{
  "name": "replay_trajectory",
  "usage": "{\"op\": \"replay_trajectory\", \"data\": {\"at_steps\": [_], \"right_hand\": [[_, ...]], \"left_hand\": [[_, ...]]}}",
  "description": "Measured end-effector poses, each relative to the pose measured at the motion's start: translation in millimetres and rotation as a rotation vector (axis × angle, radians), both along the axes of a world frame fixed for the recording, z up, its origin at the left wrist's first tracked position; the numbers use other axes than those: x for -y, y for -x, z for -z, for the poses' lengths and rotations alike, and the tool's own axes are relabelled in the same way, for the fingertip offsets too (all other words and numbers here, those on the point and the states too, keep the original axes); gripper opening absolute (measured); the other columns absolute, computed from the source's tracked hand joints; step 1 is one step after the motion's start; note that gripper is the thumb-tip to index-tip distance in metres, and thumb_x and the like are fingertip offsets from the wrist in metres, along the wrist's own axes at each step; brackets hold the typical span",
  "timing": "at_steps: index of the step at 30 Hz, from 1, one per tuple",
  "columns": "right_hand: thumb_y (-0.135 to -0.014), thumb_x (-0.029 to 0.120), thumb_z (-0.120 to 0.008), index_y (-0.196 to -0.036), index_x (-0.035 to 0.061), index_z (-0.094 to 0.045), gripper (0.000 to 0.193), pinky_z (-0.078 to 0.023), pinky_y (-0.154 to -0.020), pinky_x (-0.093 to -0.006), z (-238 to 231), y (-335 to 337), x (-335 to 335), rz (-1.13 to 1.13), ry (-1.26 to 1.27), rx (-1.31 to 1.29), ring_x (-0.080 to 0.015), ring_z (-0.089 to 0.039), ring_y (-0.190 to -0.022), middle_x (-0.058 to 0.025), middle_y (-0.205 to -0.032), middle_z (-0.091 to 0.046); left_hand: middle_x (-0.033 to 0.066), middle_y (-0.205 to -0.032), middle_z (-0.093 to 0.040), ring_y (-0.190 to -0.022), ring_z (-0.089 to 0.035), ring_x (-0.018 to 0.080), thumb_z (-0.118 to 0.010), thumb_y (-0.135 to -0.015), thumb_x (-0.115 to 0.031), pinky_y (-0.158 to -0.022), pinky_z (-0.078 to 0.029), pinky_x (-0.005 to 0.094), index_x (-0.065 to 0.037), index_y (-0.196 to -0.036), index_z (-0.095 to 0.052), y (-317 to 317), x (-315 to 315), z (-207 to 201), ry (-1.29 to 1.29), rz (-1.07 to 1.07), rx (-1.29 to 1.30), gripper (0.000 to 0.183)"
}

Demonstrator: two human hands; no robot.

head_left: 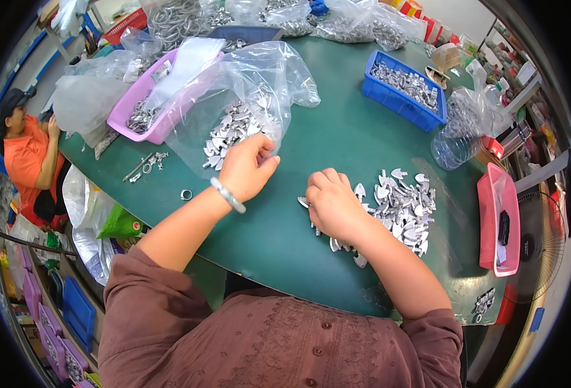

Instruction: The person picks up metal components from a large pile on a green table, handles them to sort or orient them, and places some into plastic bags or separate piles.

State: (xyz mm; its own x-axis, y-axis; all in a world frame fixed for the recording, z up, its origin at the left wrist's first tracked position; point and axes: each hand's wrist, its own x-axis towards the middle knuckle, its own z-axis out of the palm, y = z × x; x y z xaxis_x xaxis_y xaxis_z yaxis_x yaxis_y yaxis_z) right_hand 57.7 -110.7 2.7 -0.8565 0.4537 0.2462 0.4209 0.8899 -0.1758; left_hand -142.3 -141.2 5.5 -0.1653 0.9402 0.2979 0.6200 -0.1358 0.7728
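Hands at work among metal pieces on a green table (337, 116), as I view them from a distance; the clock's centre lies between the hands, with twelve at the far edge. The loose pile of silvery metal pieces (398, 213) spreads at four o'clock. The right hand (336, 204) rests at its near-left border, fingers curled downward beside a stray piece (303, 202); I cannot tell whether they grip anything. A clear bag (279, 74) lies at ten o'clock with similar pieces in it. The left hand (245, 169), at nine, is loosely curled at the bag's lower edge; I see nothing in its grasp, though its fingertips are partly hidden.

For good handling, I judge it best to draw pieces from the pile's border, pinching each by its narrow stem, and to keep the left fingers clear of the thin film, which could snag. The blue bin (395, 105) at two o'clock is best left undisturbed, its contents kept separate.
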Motion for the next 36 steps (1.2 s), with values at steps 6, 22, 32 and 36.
{"op": "replay_trajectory", "data": {"at_steps": [6,22,32,36], "right_hand": [[-0.062,0.0,-0.055,-0.076,0.0034,-0.056,0.014,-0.038,-0.074,-0.0346,-6,-15,-1,-0.065,0.014,-0.141,-0.0254,-0.047,-0.083,-0.0078,-0.081,-0.051],[-0.075,-0.005,-0.055,-0.099,0.0014,-0.056,0.025,-0.046,-0.076,-0.027,-15,-85,1,0.106,0.782,-0.667,-0.016,-0.057,-0.087,-0.0081,-0.09,-0.061],[-0.079,-0.002,-0.053,-0.102,-0.0011,-0.055,0.024,-0.045,-0.076,-0.0254,-9,-94,0,0.157,1.018,-0.757,-0.0127,-0.055,-0.087,-0.0074,-0.093,-0.059],[-0.079,-0.001,-0.053,-0.101,-0.0015,-0.056,0.022,-0.045,-0.075,-0.0252,-12,-94,2,0.205,1.031,-0.73,-0.0128,-0.056,-0.086,-0.0073,-0.092,-0.059]], "left_hand": [[-0.0013,-0.064,-0.045,-0.056,-0.042,0.0066,-0.061,-0.075,-0.007,-0.051,-0.038,0.0219,-0.004,-0.078,-0.045,-16,41,-9,-0.095,-0.055,0.084,0.016],[0.0156,-0.085,-0.061,-0.074,-0.063,0.022,-0.045,-0.089,-0.017,-0.061,-0.052,0.0272,0.002,-0.099,-0.051,-87,10,2,0.859,0.657,1.343,0.022],[0.0166,-0.092,-0.06,-0.08,-0.062,0.0218,-0.045,-0.089,-0.015,-0.068,-0.052,0.0285,0.001,-0.104,-0.051,-97,13,11,0.787,0.658,1.358,0.023],[0.0162,-0.093,-0.06,-0.08,-0.062,0.0215,-0.048,-0.088,-0.014,-0.069,-0.052,0.0292,0.0,-0.105,-0.051,-98,15,13,0.707,0.644,1.307,0.022]]}}
